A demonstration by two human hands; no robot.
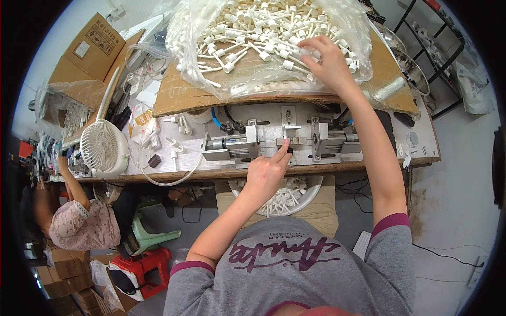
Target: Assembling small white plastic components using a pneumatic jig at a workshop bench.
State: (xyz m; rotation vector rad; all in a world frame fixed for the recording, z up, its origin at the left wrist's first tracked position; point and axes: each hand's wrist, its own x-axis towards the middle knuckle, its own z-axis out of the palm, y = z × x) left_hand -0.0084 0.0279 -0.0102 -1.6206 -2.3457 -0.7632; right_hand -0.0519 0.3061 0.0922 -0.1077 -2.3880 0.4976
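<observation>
My left hand (268,173) is at a metal jig (287,142) with cylinders on both sides. Its index finger stretches out and touches the jig's middle, while the other fingers bend; no held piece shows. Over a large heap of white plastic pieces (247,31), each a thin stem with a round cap, reaches my right hand (329,62). Its thumb and index finger curve apart, with whitish pieces or film visible between them; a firm grip is not visible. A clear plastic bag (184,58) surrounds the heap, on a cardboard sheet (174,95).
A round bowl (314,196) of white pieces rests on my lap, under the table edge. Left of the jig stand a white fan (104,147), loose white pieces (174,150) and a white tube (174,184). Another person (84,221) sits far left. Metal bowls (411,71) stand at right.
</observation>
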